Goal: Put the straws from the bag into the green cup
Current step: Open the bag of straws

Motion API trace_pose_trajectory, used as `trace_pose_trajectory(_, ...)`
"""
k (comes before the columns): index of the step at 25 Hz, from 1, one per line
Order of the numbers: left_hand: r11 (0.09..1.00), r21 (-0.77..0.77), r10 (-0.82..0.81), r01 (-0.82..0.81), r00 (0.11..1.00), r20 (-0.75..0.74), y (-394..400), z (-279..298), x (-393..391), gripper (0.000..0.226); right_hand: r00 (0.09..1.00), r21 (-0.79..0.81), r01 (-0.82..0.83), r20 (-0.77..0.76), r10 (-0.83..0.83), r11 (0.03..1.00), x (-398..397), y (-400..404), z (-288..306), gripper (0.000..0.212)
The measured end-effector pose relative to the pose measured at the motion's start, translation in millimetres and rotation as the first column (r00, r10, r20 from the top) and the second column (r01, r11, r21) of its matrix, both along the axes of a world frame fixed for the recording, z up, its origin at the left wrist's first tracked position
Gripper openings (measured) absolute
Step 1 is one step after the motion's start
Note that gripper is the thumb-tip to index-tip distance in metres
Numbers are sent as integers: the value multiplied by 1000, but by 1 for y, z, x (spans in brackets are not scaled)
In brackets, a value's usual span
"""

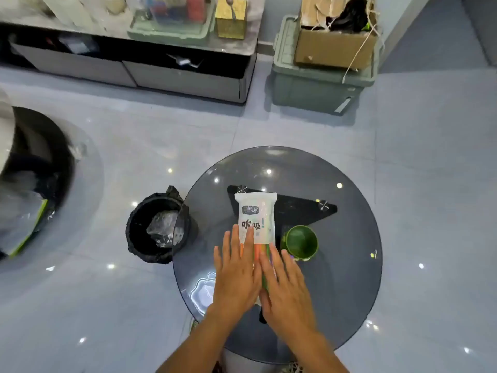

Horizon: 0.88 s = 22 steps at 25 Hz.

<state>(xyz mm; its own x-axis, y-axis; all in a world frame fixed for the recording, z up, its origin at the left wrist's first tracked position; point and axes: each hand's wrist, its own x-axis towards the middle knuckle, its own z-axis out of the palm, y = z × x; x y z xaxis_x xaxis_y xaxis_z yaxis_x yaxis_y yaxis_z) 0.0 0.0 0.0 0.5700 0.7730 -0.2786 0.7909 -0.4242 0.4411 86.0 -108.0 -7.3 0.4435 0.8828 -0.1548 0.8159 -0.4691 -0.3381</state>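
Bag (256, 218) lengthwise — away from person, flat

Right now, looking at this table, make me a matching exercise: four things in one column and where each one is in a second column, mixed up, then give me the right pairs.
Things:
1. straw bag
2. green cup
3. bin
4. cardboard box

Places:
A. on the floor, left of the round table
B. on top of the green crate
C. flat on the table, under the left hand and right hand
D. upright on the table, right of the bag

Pairs: 1-C, 2-D, 3-A, 4-B
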Motion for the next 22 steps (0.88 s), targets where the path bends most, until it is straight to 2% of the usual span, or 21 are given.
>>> trace_pose_trajectory(1, 996, -31, -84, 85, 996, 21, 6, -35, -3, 59, 997, -6, -63, -32, 63, 998, 1, 4, -35, 63)
trace_pose_trajectory(3, 968, 25, -251, 249, 965, 77, 18, -98, -8, 59, 991, -15, -130, -31, 130, 991, 6, 9, -95, 68)
trace_pose_trajectory(4, 958, 56, -285, 280, 952, 111, 29, -118, -10, 59, 988, 19, -151, -31, 152, 988, 11, 15, -111, 69)
trace_pose_trajectory(6, 961, 82, -278, 266, 930, 239, 29, -149, -17, 59, 983, 131, -168, -56, 176, 977, 3, 13, -144, 72)
trace_pose_trajectory(8, 956, 152, -288, 251, 900, 326, 31, -164, -15, 59, 975, 205, -223, 42, 219, 953, 3, 13, -165, 77)
trace_pose_trajectory(10, 954, 186, -288, 235, 893, 346, 27, -168, -13, 58, 970, 243, -224, 151, 192, 944, 6, 13, -180, 82)
trace_pose_trajectory(13, 943, 270, -291, 194, 874, 389, 30, -177, -14, 58, 943, 295, -237, 299, 147, 926, 7, 22, -211, 68)
trace_pose_trajectory(14, 937, 288, -302, 197, 871, 388, 30, -183, -16, 58, 944, 306, -222, 304, 126, 926, 8, 25, -217, 65)
trace_pose_trajectory(17, 951, 249, -278, 184, 863, 422, 31, -183, -19, 58, 959, 411, -241, 240, 151, 879, 12, 22, -209, 65)
trace_pose_trajectory(22, 958, 162, -283, 237, 879, 383, 25, -172, -26, 60, 974, 361, -210, 2, 225, 909, 9, 11, -176, 67)
